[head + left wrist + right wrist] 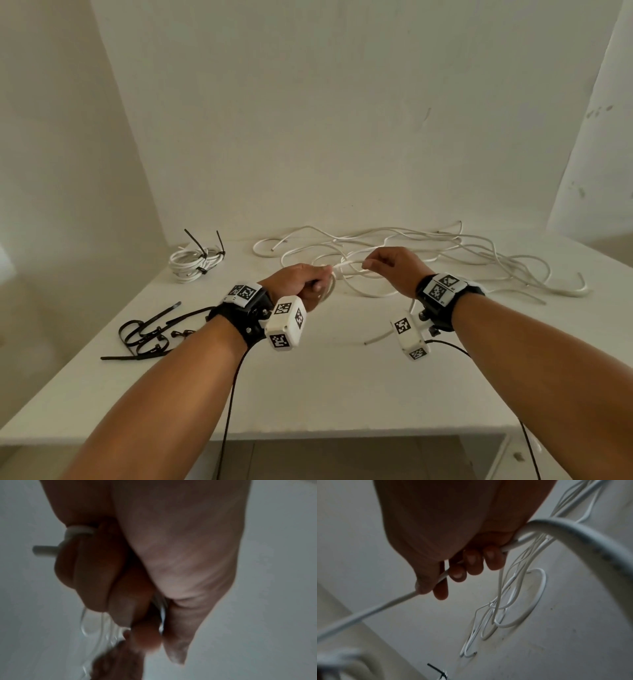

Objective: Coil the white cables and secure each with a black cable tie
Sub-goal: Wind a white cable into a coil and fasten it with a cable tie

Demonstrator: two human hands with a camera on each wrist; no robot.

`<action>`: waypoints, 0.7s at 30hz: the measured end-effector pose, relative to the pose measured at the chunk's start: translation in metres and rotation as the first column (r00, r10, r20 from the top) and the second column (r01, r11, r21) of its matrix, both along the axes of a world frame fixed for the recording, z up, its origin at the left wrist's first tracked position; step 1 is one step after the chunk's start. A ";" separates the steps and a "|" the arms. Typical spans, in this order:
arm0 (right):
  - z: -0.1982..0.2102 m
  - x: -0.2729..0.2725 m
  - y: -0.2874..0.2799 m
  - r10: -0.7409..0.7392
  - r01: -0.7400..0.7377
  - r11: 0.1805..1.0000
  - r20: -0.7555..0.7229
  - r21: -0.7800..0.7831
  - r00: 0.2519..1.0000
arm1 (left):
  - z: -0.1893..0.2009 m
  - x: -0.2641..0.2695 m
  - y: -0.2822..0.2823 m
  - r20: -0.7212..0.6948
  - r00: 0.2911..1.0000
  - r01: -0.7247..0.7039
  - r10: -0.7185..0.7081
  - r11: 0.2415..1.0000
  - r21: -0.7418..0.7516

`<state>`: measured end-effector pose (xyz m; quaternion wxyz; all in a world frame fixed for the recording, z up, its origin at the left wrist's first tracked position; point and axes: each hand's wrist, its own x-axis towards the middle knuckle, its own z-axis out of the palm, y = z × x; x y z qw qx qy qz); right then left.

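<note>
Plain pale walls, white worktop (342, 387) set into a corner. Far left: one finished coil (191, 262), bound with black ties. Near left edge: a heap of spare black cable ties (147, 334), well apart from both hands. Loose white cable (445, 250) sprawls across the back right. Left hand (305, 282) fisted around a few started loops, held just above the surface. Right hand (394, 265) close beside it, thumb and fingers (473, 561) pinching the same cable. The short span between the hands runs left to right; the slack trails off behind and to the right of the right hand, so that hand looks nearer the feed. Likely next: right hand draws slack toward the left fist. Snagging in the tangle seems possible.
</note>
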<state>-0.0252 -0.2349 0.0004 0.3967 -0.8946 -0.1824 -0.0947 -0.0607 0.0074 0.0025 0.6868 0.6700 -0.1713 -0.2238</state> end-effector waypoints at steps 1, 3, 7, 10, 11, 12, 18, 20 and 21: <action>0.000 -0.001 0.003 0.010 -0.010 1.000 0.005 -0.029 1.000 | 0.004 -0.001 -0.004 0.001 0.999 0.045 -0.045 0.997 -0.069; 0.000 -0.005 0.010 0.042 -0.044 0.995 -0.019 -0.089 0.999 | 0.013 -0.004 -0.014 0.024 0.994 0.110 -0.107 0.977 -0.182; 0.003 -0.018 0.027 0.075 -0.082 0.993 -0.083 -0.083 0.994 | 0.026 -0.005 -0.030 0.041 0.997 0.081 -0.072 0.948 -0.307; 0.008 -0.027 0.038 0.087 -0.101 0.989 -0.118 -0.112 0.989 | 0.031 -0.004 -0.043 0.052 0.998 -0.005 0.025 0.938 -0.347; 0.009 -0.030 0.041 0.089 -0.103 0.989 -0.135 -0.103 0.987 | 0.032 -0.003 -0.048 0.062 0.996 -0.040 0.066 0.935 -0.352; 0.009 -0.032 0.043 0.096 -0.109 0.991 -0.156 -0.079 0.983 | 0.032 -0.002 -0.053 0.065 0.992 -0.081 0.112 0.926 -0.368; 0.003 -0.040 0.055 0.179 -0.211 0.967 -0.206 -0.145 0.962 | 0.031 0.005 -0.065 0.297 0.869 -0.315 0.395 0.906 -0.283; 0.002 -0.040 0.057 0.179 -0.224 0.952 -0.212 -0.211 0.961 | 0.027 0.009 -0.063 0.382 0.827 -0.370 0.412 0.911 -0.181; 0.002 -0.041 0.058 0.187 -0.234 0.939 -0.200 -0.252 0.962 | 0.023 0.013 -0.060 0.421 0.810 -0.393 0.408 0.911 -0.126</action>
